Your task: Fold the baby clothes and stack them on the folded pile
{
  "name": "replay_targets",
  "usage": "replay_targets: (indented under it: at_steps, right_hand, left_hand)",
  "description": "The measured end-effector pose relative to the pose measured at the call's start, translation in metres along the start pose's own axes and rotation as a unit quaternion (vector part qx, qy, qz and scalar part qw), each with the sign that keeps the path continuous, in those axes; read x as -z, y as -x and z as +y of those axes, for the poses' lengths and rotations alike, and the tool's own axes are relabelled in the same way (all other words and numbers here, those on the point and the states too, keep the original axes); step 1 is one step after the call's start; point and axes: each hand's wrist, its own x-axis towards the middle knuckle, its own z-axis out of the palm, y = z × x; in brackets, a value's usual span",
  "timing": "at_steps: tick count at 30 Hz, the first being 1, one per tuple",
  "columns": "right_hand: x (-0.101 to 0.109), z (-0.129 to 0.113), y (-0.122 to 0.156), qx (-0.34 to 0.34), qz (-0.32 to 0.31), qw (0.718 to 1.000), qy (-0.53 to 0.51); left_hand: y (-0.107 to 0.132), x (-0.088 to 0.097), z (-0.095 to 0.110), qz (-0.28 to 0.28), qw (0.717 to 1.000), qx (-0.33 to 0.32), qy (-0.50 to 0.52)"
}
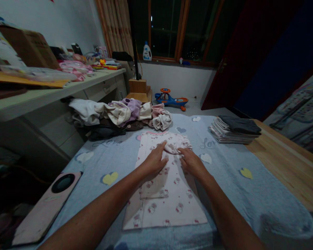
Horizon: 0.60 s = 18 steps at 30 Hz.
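While the left hand [155, 160] lies flat on the little printed shirt [167, 205], fingers together and palm down, the right hand [191, 161] sits just beside it with its fingertips on a bunched sleeve [176, 147]. Whether they pinch the cloth or only press on it, I cannot tell. The shirt is spread on the blue blanket [250, 194], directly under both palms, with its hem nearer the body than the wrists. For a clean fold, I judge that the left palm should pin the middle flat while the right draws the sleeve in across it. The bunch needs smoothing out so that the folded edge runs straight. Beyond the left fingertips lies a heap of loose clothes [120, 114]. Beyond the right hand and off to its right, well apart, sits a neat stack [234, 131], whose width looks a fair guide for the fold.
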Motion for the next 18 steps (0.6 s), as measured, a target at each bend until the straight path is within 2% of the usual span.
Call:
replay_targets:
  at_steps: [3,6,9,13,18]
  right_hand:
    - [0.006,0.012,0.023,-0.118,-0.024,0.991,0.050]
    - [0.006,0.014,0.043,-0.172,-0.081,0.979,0.076]
    - [0.001,0.007,0.052,-0.182,-0.082,0.977,0.071]
    - [-0.003,-0.003,0.051,-0.180,-0.060,0.981,0.047]
    - [-0.006,-0.001,0.052,-0.182,-0.017,0.983,-0.017]
  left_hand:
    - [-0.014,-0.003,0.004,0.021,0.995,0.051,-0.088]
    - [-0.028,-0.001,0.005,0.044,0.986,0.078,-0.143]
    - [-0.041,0.002,0.003,0.018,0.982,0.086,-0.170]
    - [-0.052,0.002,0.001,-0.020,0.982,0.077,-0.173]
    - [-0.055,0.004,0.001,-0.008,0.986,0.050,-0.157]
